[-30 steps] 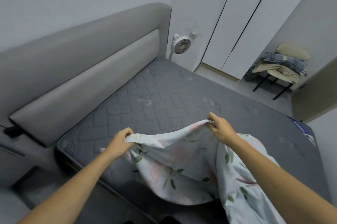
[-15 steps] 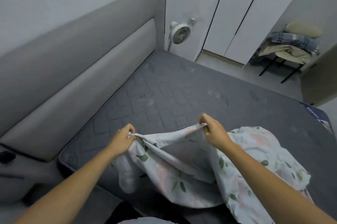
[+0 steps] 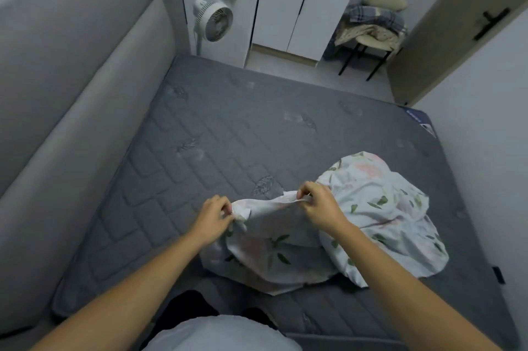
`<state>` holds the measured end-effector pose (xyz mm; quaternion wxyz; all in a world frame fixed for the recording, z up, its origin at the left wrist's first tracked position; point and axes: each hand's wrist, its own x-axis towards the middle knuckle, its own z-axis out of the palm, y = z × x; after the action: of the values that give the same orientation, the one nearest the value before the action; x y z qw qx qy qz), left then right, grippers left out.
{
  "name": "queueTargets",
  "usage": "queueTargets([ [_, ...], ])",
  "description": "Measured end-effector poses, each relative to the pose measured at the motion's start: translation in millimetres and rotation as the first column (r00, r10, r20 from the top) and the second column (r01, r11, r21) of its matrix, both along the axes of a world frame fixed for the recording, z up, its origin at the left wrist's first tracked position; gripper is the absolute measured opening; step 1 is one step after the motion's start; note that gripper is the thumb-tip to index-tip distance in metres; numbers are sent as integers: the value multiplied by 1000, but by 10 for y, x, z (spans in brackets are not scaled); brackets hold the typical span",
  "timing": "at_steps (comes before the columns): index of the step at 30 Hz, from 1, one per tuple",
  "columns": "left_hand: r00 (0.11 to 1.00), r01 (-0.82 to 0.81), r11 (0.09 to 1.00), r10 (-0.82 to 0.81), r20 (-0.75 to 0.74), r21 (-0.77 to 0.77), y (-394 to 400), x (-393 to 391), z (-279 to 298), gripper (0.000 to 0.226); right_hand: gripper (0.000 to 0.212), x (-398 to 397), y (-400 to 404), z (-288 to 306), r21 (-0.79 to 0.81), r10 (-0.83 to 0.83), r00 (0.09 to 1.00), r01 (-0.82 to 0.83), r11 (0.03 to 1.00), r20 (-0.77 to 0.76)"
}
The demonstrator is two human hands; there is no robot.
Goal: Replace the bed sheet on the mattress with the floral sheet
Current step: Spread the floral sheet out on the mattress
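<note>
Head view: both hands' fingers (image 3: pixel 225 209) pinch floral sheet (image 3: pixel 380 208) edge; mattress (image 3: pixel 228 133) corner label (image 3: pixel 421 122) unreadable.

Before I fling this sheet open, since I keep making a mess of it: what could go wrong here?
1. Both hands, left and right, pinch only a short stretch of the floral sheet's edge, and the rest lies bunched, so it may open twisted.
2. The bundle sits near the mattress edge closest to you, so it could slide off.
3. The fan stands close by the far corner, so a wide throw might catch it.

left hand (image 3: pixel 213 215) + right hand (image 3: pixel 317 203) | pinch floral sheet (image 3: pixel 380 208) edge | over mattress (image 3: pixel 228 133)
</note>
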<state>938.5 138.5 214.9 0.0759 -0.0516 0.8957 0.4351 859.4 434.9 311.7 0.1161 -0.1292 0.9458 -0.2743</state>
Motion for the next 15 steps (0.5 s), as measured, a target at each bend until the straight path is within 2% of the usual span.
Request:
queueTargets([
  [2, 999, 33, 999, -33, 9, -18, 130, 13, -40, 20, 25, 127, -13, -12, -29, -54, 999, 54, 998, 7],
  [6, 972, 223, 972, -215, -91, 80, 493, 37, 66, 30, 24, 385, -43, -9, -96, -178, 982, 184, 978, 68],
  [9, 941, 324, 938, -305, -148, 125, 764, 45, 139, 31, 23, 543, -72, -29, -142, -191, 977, 204, 969, 99],
  [15, 950, 281, 956, -264, -166, 89, 989, 132, 99, 11, 14, 711, -50, -72, -202, -186, 963, 225, 953, 197],
])
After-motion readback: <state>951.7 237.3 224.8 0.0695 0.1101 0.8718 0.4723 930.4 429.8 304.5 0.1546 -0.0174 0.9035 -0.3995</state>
